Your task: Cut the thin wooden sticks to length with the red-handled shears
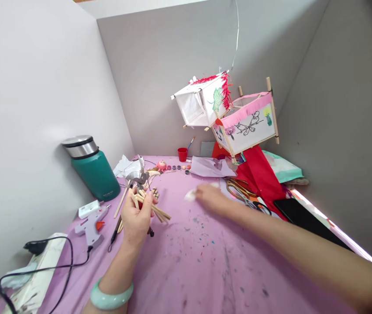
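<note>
My left hand (pixel 137 214) is closed around a bundle of thin wooden sticks (pixel 160 212), whose ends stick out to the right and above the fingers. Dark wire or cord shows near the bundle. Farther right, my right hand (pixel 208 196) reaches over the purple cloth (pixel 186 261). A small white piece (pixel 190 195) lies at its fingertips; motion blur hides whether the fingers grip it. Scissors (pixel 243 196) lie just right of that hand.
A green bottle (pixel 96 172) and a glue gun (pixel 91 224) with a black cable are at left. Two paper lanterns (pixel 246 124) stand at back right, near red cloth (pixel 261 174) and a black phone (pixel 307 220). A red cup (pixel 182 154) is at the back.
</note>
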### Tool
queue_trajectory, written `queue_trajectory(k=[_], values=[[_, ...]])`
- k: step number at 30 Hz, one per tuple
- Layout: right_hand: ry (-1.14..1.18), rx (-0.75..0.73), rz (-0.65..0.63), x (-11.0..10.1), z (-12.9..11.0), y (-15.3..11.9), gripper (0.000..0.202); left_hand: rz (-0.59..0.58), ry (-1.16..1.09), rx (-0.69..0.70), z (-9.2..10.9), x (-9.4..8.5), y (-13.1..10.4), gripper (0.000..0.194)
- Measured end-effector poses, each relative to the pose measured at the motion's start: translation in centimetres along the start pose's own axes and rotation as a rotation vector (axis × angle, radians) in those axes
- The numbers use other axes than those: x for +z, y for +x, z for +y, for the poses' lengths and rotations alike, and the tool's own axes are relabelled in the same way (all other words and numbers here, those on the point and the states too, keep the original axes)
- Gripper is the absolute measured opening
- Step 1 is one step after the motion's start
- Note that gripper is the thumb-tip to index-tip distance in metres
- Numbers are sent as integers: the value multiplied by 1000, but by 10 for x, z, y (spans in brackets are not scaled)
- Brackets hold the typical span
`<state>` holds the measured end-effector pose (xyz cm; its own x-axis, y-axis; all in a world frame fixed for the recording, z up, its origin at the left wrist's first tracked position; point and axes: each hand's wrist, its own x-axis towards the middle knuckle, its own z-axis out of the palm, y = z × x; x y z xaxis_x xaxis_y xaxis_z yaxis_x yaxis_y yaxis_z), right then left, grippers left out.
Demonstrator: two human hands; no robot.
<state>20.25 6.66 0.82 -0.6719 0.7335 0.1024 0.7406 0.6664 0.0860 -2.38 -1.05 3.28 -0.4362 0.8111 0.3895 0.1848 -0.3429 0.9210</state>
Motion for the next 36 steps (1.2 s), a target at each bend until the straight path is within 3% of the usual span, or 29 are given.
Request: queue_trajectory(k=[1,3,5,8,9,10,12,13,15,17,21,23,24,25,28,30,32,36], values=[[-59,214,19,-4,11,8,26,8,1,4,1,0,0,30],[-88,281,71,-12,17,21,27,27,16,5,2,-1,1,31],[-10,114,118,-12,-3,28,24,55,26,-1,2,-2,1,32],[89,-411,89,-5,-36,32,34,94,35,-6,1,-3,2,32],[97,-465,48,-4,-36,34,36,95,34,-11,1,-3,3,32],[87,-418,-2,-5,-30,36,34,90,33,-16,1,-3,3,32],[-23,38,-59,-12,-3,40,25,80,36,-20,2,-3,3,31],[-95,245,-29,-17,10,41,27,77,41,-18,3,-3,3,30],[-126,331,13,-27,23,36,30,78,48,-5,4,-4,3,29],[-41,193,61,-31,5,22,28,89,39,7,5,-5,3,28],[183,-512,86,-13,-64,-21,33,98,14,-3,4,-6,4,29],[178,-636,82,-1,-65,-34,35,100,19,-13,2,-6,5,29],[157,-617,60,3,-53,-36,36,107,24,-16,1,-6,6,30],[102,-507,18,3,-33,-35,34,114,29,-16,1,-6,6,30],[-149,131,-47,-8,34,-23,26,129,22,-6,0,-5,6,30],[-209,302,22,-21,52,-14,30,124,10,11,0,-5,7,30],[-141,224,84,-28,37,-6,31,122,6,31,0,-5,6,30],[35,-255,106,-17,-35,13,31,148,65,57,-2,-5,7,30]])
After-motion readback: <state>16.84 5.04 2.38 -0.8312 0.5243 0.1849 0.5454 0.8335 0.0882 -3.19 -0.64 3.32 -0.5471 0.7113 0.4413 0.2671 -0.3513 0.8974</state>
